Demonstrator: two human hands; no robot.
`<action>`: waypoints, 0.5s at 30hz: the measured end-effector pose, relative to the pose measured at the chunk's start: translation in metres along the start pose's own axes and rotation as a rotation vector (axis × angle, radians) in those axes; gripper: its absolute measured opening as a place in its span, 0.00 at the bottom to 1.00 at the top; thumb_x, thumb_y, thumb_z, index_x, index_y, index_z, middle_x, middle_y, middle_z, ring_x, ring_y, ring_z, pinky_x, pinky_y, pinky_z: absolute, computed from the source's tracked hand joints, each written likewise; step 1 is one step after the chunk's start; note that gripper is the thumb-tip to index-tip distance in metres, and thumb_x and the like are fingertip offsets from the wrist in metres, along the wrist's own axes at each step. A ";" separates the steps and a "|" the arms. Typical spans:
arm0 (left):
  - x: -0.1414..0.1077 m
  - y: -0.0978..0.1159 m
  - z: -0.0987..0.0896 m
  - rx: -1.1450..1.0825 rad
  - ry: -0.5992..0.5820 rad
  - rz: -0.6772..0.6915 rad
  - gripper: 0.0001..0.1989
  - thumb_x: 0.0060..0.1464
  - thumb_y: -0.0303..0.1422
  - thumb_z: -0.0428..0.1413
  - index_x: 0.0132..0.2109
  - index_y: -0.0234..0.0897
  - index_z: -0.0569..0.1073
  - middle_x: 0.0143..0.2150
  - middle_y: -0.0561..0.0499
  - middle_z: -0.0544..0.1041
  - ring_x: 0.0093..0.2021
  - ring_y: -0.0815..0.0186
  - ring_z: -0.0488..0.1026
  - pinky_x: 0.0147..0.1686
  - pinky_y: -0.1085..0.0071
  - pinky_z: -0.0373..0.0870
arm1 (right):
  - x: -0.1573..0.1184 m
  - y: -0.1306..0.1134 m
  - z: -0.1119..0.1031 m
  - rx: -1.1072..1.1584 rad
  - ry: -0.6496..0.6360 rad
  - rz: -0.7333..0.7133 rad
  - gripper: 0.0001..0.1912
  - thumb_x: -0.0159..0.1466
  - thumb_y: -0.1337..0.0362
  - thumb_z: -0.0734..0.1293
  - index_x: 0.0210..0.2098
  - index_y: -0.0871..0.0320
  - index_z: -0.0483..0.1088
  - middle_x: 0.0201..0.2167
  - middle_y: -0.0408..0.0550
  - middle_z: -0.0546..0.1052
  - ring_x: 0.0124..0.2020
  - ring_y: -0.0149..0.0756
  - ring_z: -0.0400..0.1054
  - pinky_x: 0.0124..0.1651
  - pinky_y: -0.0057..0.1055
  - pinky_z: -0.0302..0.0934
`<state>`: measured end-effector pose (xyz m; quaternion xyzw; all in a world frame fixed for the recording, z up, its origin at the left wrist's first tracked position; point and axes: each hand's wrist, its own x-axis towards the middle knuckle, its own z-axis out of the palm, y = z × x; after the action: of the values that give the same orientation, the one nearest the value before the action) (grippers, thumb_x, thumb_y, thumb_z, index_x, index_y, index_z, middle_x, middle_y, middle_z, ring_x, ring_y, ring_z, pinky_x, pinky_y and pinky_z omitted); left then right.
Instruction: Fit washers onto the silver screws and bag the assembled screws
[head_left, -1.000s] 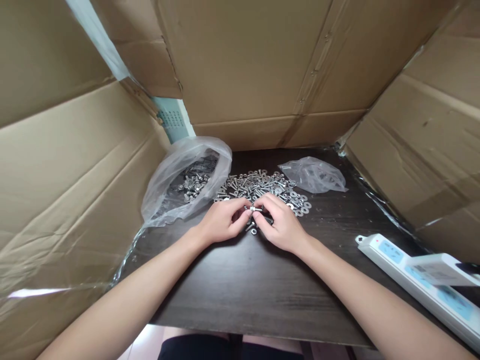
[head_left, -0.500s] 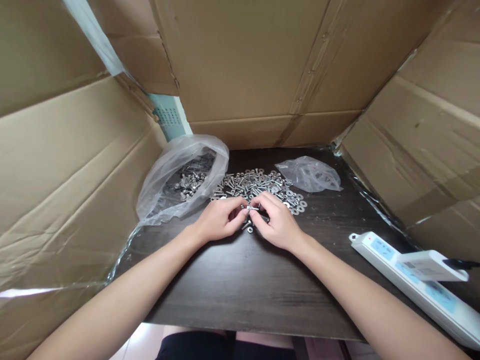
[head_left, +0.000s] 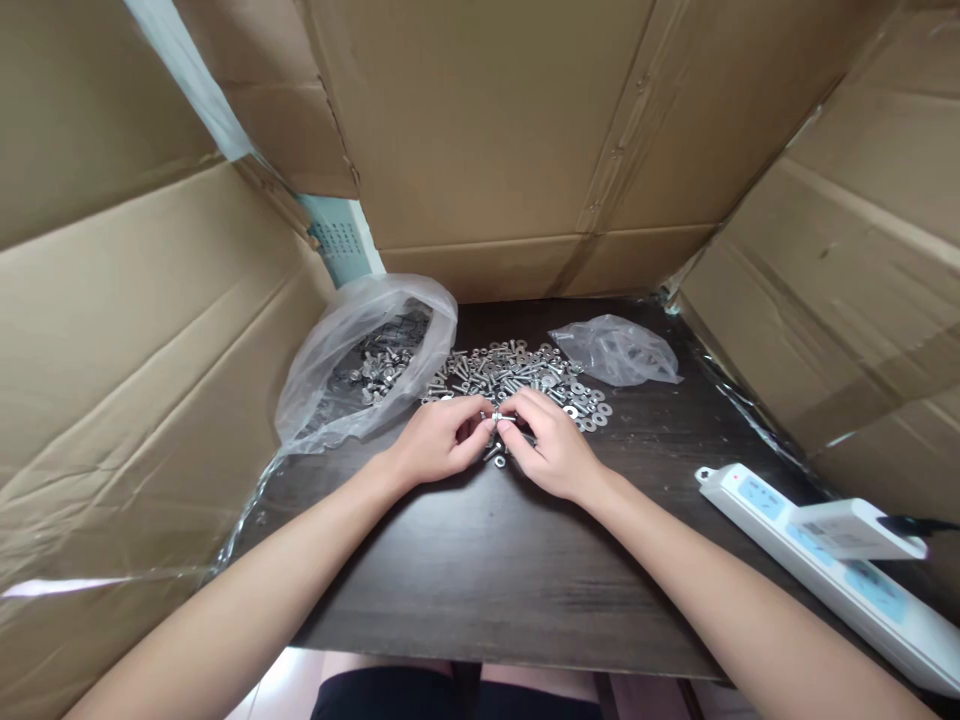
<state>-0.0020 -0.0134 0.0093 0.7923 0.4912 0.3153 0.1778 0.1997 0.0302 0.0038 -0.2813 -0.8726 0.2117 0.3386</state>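
Note:
My left hand (head_left: 442,438) and my right hand (head_left: 553,440) meet in the middle of the table, fingertips almost touching. Between them lies a small silver bolt (head_left: 505,418), roughly level. My left thumb and forefinger pinch its left end; whether a nut or washer sits there is too small to tell. My right thumb and fingers close on its shank. Just beyond my hands spreads a pile of bolts, nuts and washers (head_left: 499,368). A loose nut (head_left: 499,461) lies on the table below my fingertips, with another bolt partly visible beside it.
On the left, an open clear plastic bag (head_left: 300,405) holds more metal fasteners (head_left: 384,372). A crumpled plastic bag (head_left: 619,350) lies back right. A white power strip (head_left: 757,530) with a plugged-in adapter (head_left: 851,528) is at the right. Cardboard walls (head_left: 480,130) surround the dark table (head_left: 480,570).
Both hands stay in nearly the same place, still pinching the bolt. The view shifts very slightly; nothing else visibly moves.

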 end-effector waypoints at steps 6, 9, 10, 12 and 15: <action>0.000 -0.001 0.000 0.005 0.002 0.002 0.11 0.65 0.37 0.51 0.43 0.36 0.75 0.30 0.52 0.76 0.28 0.68 0.70 0.32 0.72 0.64 | 0.000 0.000 0.001 0.016 0.020 -0.028 0.03 0.70 0.66 0.62 0.39 0.55 0.67 0.37 0.50 0.73 0.39 0.41 0.67 0.42 0.39 0.62; 0.000 -0.001 0.001 -0.004 0.004 -0.001 0.11 0.65 0.37 0.51 0.42 0.36 0.75 0.30 0.52 0.76 0.28 0.68 0.70 0.32 0.72 0.64 | 0.000 -0.001 0.001 0.022 0.028 -0.023 0.02 0.69 0.67 0.63 0.39 0.55 0.67 0.37 0.50 0.73 0.39 0.41 0.68 0.41 0.38 0.63; 0.000 -0.001 0.001 -0.004 0.005 -0.002 0.11 0.65 0.37 0.51 0.42 0.36 0.75 0.30 0.52 0.76 0.28 0.68 0.70 0.32 0.72 0.64 | 0.000 -0.001 0.001 0.024 0.029 -0.023 0.02 0.69 0.67 0.63 0.39 0.55 0.67 0.37 0.50 0.73 0.39 0.41 0.68 0.41 0.38 0.63; 0.000 -0.001 0.001 -0.004 0.004 -0.003 0.11 0.65 0.37 0.51 0.43 0.36 0.75 0.30 0.52 0.76 0.29 0.68 0.70 0.32 0.72 0.63 | 0.000 -0.001 0.000 0.027 0.029 -0.027 0.02 0.69 0.67 0.63 0.39 0.55 0.67 0.37 0.49 0.73 0.39 0.41 0.68 0.41 0.38 0.63; 0.000 -0.001 0.001 -0.013 0.006 0.005 0.11 0.65 0.36 0.51 0.43 0.36 0.75 0.30 0.52 0.76 0.28 0.69 0.70 0.32 0.72 0.62 | 0.000 0.000 0.000 0.024 0.028 -0.028 0.02 0.69 0.67 0.63 0.39 0.56 0.67 0.36 0.49 0.73 0.38 0.41 0.67 0.40 0.37 0.62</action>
<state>-0.0021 -0.0134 0.0082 0.7915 0.4876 0.3213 0.1805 0.1995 0.0297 0.0035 -0.2678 -0.8689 0.2136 0.3573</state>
